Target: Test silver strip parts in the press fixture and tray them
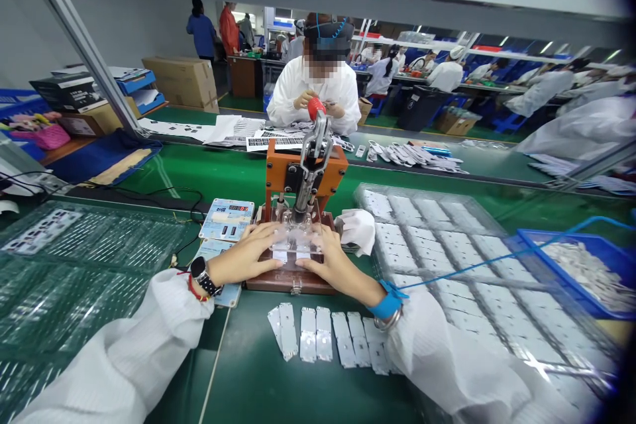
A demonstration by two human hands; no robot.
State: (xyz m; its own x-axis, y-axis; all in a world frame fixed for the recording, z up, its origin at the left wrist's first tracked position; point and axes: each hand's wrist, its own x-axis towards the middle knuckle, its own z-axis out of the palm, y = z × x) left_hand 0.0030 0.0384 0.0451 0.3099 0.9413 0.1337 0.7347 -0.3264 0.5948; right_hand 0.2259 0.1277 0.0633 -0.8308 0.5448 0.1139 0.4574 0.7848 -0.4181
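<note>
An orange press fixture (275, 175) with a red-knobbed lever stands at the centre on a brown base. My left hand (253, 252) rests at its left side, thumb stretched towards two small white pieces (279, 256) on the base. From the right, my right hand (330, 257) reaches over the same base, its thumb beside the right piece. Both hands have their fingers spread; some fingertips blur against the clear plate (295, 238). Several flat white plates (308, 334) lie in a row on the green table in front of the fixture.
Clear trays (447, 252) with white plates fill the right side; a blue bin (586, 268) of white parts is beyond. Green-tinted trays (94, 265) lie left, a blue-white counter box (226, 217) beside the fixture. A blue cord runs from my right wrist. A person (283, 89) sits opposite.
</note>
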